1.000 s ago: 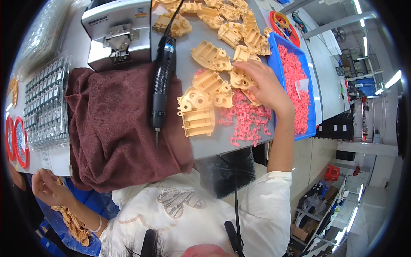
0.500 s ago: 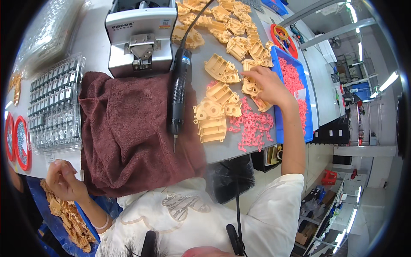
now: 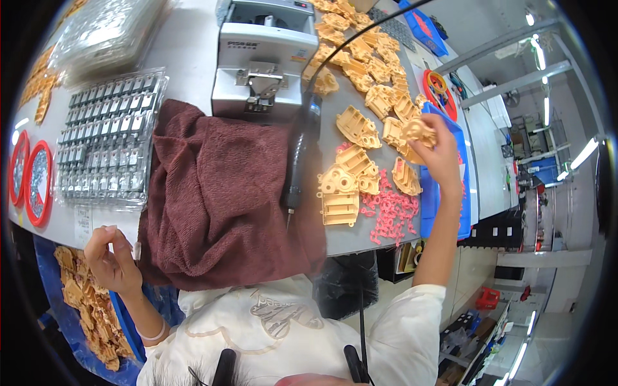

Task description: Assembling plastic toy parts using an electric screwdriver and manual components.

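Observation:
My right hand (image 3: 443, 157) grips a cream plastic housing (image 3: 418, 132) between thumb and fingers, just above other housings at the right of the table. Below it lies a single cream housing (image 3: 406, 176), beside a heap of small pink plastic parts (image 3: 394, 212). To the left, more housings (image 3: 340, 207) sit together. My left hand (image 3: 114, 260) is at the table's front edge, left of a brown towel (image 3: 219, 193). Its fingers are loosely curled and apart, with nothing visible in them. A small white piece (image 3: 137, 251) shows by the towel's edge, close to that hand.
A black electric screwdriver (image 3: 301, 154) lies on the towel, its cable arching over a grey screw feeder (image 3: 261, 96). At left are a clear tray of metal parts (image 3: 109, 141) and red-rimmed dishes (image 3: 40, 186). Right stands a blue bin (image 3: 458, 219); a bag of cream scraps (image 3: 90, 309) sits below left.
My right hand has taken hold of a cream housing and lifted it from the group. The whole view has shifted, so the table appears farther right. My left hand remains curled by the table edge.

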Tool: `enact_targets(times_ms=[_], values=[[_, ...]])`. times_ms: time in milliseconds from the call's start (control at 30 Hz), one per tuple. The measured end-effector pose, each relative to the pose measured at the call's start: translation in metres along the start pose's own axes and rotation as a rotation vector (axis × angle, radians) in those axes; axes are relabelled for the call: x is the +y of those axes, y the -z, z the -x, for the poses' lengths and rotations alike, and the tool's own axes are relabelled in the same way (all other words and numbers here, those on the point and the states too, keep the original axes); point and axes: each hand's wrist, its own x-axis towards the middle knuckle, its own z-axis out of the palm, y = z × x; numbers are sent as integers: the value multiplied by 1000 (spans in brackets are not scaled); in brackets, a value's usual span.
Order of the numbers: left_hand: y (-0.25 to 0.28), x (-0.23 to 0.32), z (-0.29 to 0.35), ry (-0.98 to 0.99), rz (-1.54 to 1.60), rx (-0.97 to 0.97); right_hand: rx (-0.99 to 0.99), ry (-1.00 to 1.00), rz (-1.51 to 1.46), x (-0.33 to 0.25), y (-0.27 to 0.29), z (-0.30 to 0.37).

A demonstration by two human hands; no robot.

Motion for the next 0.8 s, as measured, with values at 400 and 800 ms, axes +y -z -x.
enact_targets(times_ms=[400, 800], values=[[12, -5, -61, 25, -241, -82, -522, -258, -1381, -215, -112, -4], [23, -59, -107, 112, -896, -283, -404, 162, -533, -210, -120, -10]])
